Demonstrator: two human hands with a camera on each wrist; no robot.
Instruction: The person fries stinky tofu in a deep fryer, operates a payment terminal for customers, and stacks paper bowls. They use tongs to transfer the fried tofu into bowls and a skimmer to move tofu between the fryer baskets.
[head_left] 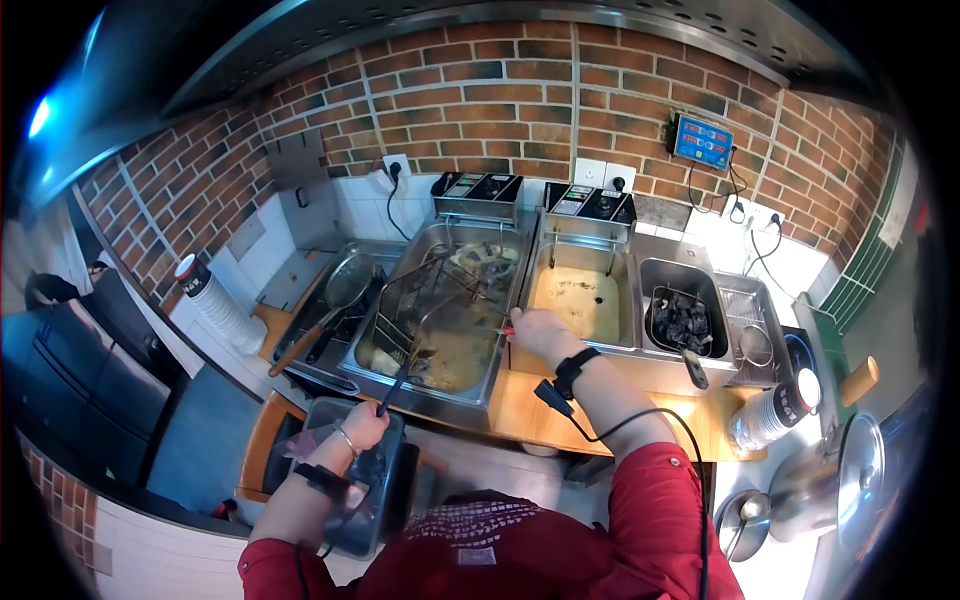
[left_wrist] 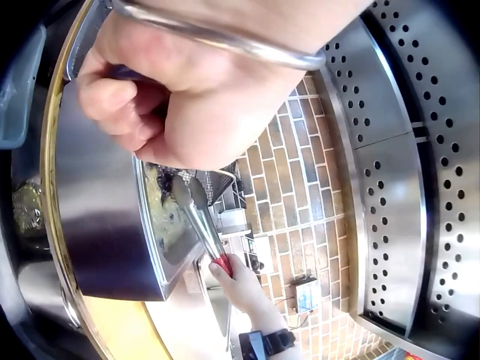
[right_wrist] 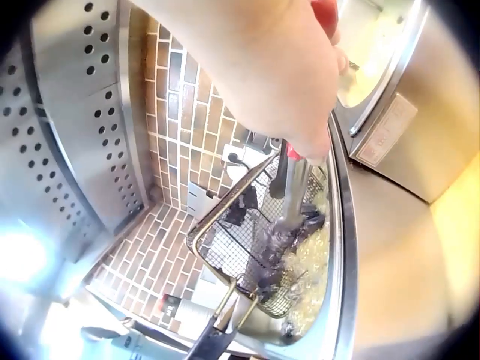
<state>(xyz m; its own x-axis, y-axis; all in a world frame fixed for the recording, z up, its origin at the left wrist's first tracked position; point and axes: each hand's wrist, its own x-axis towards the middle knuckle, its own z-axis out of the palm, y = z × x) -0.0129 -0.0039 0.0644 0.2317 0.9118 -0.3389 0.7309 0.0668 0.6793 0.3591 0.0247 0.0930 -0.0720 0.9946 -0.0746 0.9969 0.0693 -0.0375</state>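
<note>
My left hand [head_left: 365,425] grips the dark handle [head_left: 396,386] of a wire fry basket [right_wrist: 232,244]. The basket is tilted over the left fryer's bubbling oil [head_left: 445,365], with dark pieces of food [right_wrist: 276,246] in it. Metal tongs with red grips [right_wrist: 295,187] are in my right hand [head_left: 543,333], which holds them from the fryer's right side. Their tips reach in among the dark pieces in the right wrist view. The left wrist view shows the tongs [left_wrist: 204,223] angled down into the oil; there my left fist hides part of the basket.
A second fryer [head_left: 585,300] with pale oil stands to the right, then a basket of black pieces [head_left: 680,322] in a well. A skimmer [head_left: 349,282] lies on the left tray. Stacked cups [head_left: 220,310] and a steel pot [head_left: 805,490] flank the counter. A plastic tub [head_left: 350,530] sits below.
</note>
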